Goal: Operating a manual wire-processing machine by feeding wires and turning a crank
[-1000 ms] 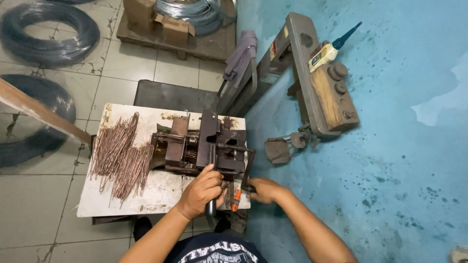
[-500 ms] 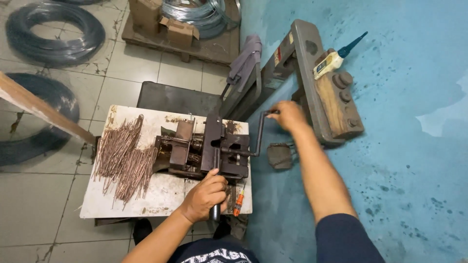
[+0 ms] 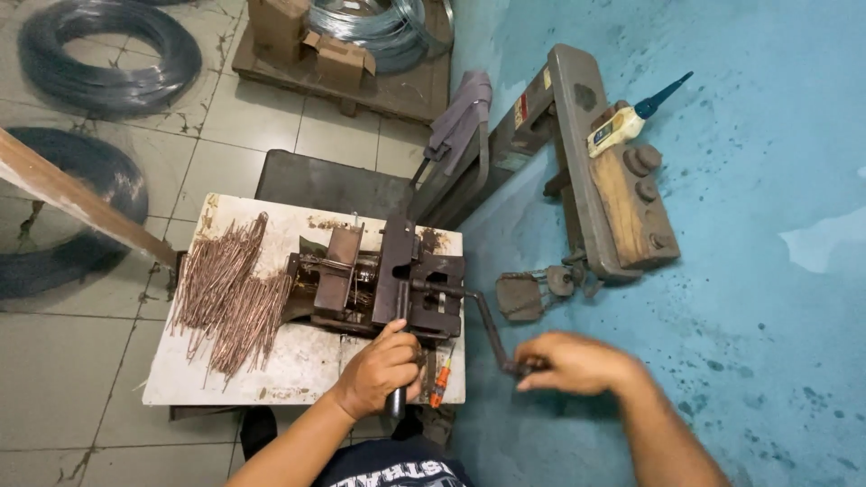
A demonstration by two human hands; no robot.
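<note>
Since the earlier frame we are seeing the right hand [image 3: 577, 362] swinging down from the far side of the machine to the near side, bringing the crank handle [image 3: 492, 332] round with it; the left hand [image 3: 381, 372] is staying where it was.

In the head view, we are looking down on a small metal bending machine [image 3: 383, 284] sitting on a worn white tabletop [image 3: 298, 365]. The left grip is closing firmly around a dark upright lever [image 3: 395, 401] at the near edge of the machine, fingers wrapped round it. The right grip is closing on the knob at the end of the crank handle, which is reaching out from the machine's right side, past the tabletop's edge and over the blue floor [image 3: 749, 298]. Just beside the left hand, an orange-handled tool [image 3: 439, 385] is lying on the tabletop. To the left of the machine, a loose heap of short rusty rods [image 3: 230, 293] is spreading across the tabletop. Well apart, dark wire coils [image 3: 108, 45] are lying on the tiled floor, and a wooden bench [image 3: 613, 171] carrying a glue bottle [image 3: 622, 122] is resting on the blue floor.
</note>
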